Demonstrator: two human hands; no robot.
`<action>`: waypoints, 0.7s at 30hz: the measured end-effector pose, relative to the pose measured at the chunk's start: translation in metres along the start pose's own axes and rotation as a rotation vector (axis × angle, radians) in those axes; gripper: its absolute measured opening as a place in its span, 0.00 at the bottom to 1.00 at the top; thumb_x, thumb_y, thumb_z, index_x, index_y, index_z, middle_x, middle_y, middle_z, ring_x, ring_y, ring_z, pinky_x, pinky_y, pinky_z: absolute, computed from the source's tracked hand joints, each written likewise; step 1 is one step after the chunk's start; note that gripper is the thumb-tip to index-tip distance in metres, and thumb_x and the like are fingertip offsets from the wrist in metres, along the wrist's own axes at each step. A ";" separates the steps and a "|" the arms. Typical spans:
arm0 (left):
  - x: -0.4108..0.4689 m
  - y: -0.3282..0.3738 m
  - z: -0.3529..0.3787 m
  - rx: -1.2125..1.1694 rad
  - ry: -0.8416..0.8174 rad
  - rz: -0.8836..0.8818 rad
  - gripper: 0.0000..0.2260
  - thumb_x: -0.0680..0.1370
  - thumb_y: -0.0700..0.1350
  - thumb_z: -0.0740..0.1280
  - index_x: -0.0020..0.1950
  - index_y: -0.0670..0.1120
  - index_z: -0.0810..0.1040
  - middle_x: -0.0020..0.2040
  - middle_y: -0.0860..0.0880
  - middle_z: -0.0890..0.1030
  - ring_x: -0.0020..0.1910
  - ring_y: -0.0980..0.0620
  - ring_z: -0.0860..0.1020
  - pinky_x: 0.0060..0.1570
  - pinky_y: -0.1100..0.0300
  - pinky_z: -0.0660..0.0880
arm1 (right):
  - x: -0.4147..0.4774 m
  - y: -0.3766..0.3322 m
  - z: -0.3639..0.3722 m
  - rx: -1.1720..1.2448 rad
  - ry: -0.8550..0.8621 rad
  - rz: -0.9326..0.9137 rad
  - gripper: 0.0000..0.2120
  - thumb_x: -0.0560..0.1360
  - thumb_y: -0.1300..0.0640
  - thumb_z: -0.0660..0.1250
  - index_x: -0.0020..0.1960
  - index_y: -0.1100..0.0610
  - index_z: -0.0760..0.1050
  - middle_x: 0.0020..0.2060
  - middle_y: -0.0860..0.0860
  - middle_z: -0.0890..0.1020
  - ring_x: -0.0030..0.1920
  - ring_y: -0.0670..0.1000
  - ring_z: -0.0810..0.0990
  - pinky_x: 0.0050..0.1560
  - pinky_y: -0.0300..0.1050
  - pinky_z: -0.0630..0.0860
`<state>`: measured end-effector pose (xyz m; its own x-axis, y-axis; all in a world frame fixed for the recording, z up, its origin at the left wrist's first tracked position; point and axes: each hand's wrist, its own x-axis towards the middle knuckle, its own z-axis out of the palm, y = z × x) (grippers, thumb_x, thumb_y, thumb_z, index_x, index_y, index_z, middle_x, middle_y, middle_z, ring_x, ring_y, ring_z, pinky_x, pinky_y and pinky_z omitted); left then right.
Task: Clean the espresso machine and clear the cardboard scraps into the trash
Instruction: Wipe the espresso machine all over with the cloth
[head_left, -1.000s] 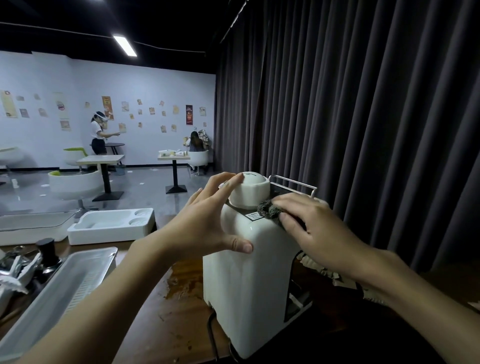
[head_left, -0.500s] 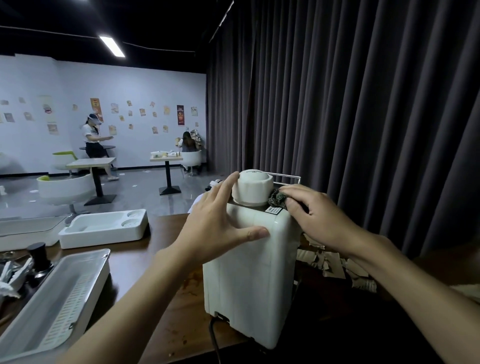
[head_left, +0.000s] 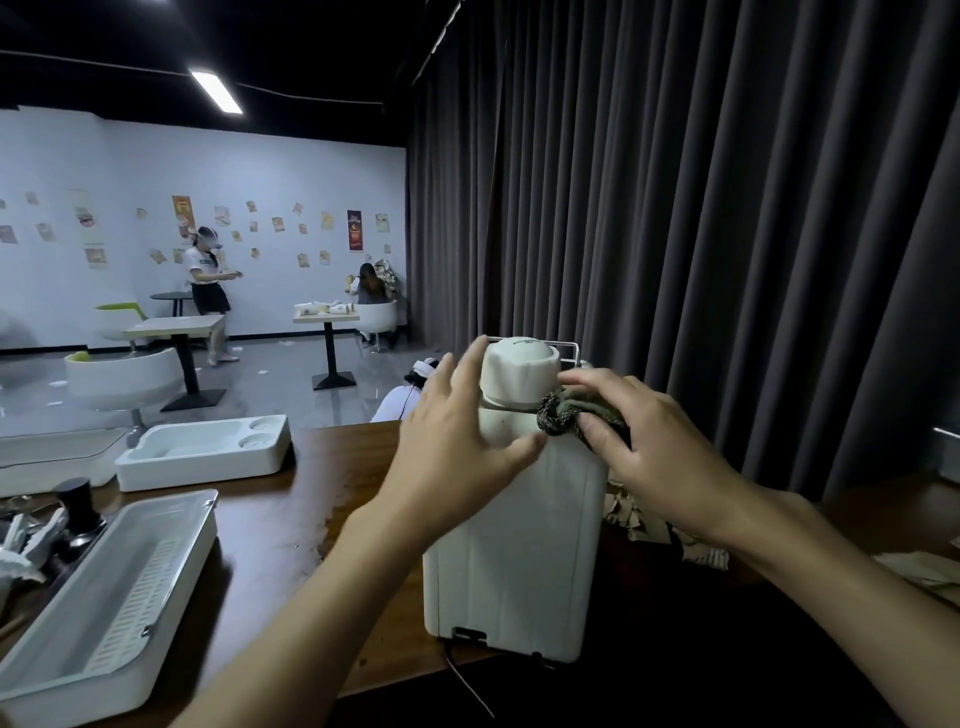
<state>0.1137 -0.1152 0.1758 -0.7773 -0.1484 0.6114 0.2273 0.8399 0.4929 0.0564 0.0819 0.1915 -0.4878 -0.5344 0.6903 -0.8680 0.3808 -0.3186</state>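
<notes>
A white espresso machine stands on the dark wooden table, its back panel toward me, a round white cap on top. My left hand grips its upper left side, fingers spread, thumb across the back. My right hand presses a dark green-grey cloth on the top right edge beside the cap. Torn cardboard scraps lie on the table behind the machine to the right, partly hidden by my right arm.
A long white tray with a slotted grille lies at the near left, another white moulded tray behind it. A black knob and crumpled items sit far left. A dark curtain hangs close behind. People stand and sit among tables far back.
The machine has turned so its back panel faces me more squarely. My right hand has slid the cloth along the top edge near the cap. My left hand stays on the side.
</notes>
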 end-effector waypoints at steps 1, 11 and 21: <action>-0.001 -0.002 -0.008 -0.046 0.042 0.013 0.40 0.70 0.68 0.65 0.78 0.58 0.54 0.76 0.56 0.62 0.74 0.58 0.61 0.74 0.45 0.61 | -0.002 -0.003 0.002 -0.002 0.022 0.003 0.18 0.78 0.60 0.66 0.67 0.51 0.72 0.54 0.42 0.77 0.57 0.42 0.75 0.59 0.34 0.69; -0.003 0.000 -0.044 -0.444 -0.273 0.022 0.30 0.73 0.58 0.67 0.75 0.51 0.70 0.64 0.58 0.79 0.62 0.68 0.75 0.61 0.67 0.74 | 0.008 -0.031 0.036 0.075 0.201 -0.145 0.17 0.71 0.58 0.75 0.57 0.60 0.73 0.59 0.50 0.74 0.60 0.46 0.74 0.60 0.34 0.71; 0.014 -0.034 -0.052 -0.439 -0.044 0.007 0.18 0.76 0.36 0.71 0.65 0.47 0.78 0.56 0.53 0.83 0.58 0.54 0.82 0.51 0.63 0.80 | 0.021 -0.019 0.043 -0.023 0.121 -0.169 0.18 0.72 0.50 0.72 0.59 0.55 0.79 0.56 0.48 0.73 0.59 0.44 0.72 0.63 0.39 0.67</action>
<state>0.1253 -0.1733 0.2002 -0.7969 -0.1135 0.5933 0.4528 0.5378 0.7112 0.0583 0.0308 0.1843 -0.3194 -0.4980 0.8062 -0.9335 0.3115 -0.1775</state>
